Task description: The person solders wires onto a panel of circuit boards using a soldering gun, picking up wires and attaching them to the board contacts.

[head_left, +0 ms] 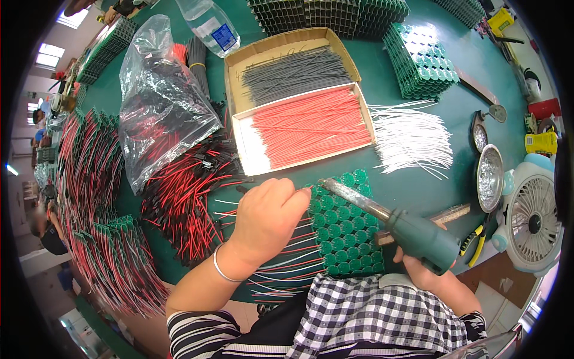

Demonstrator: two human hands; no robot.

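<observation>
**Soldering posture over green cell pack**

Green cell pack (344,230) lies at my 6 o'clock. My left hand (266,218), curled narrow, pins its wires (287,263) flat; my right hand (418,272) grips the soldering iron (394,224), tip angled toward 10 o'clock. Red wires (311,127) wait boxed at 12.

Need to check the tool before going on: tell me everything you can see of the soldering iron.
The soldering iron has a thick dark green handle and a long grey metal barrel. The right hand grips the handle; the barrel slants up-left, its tip over the green battery pack beside the left hand.
</observation>
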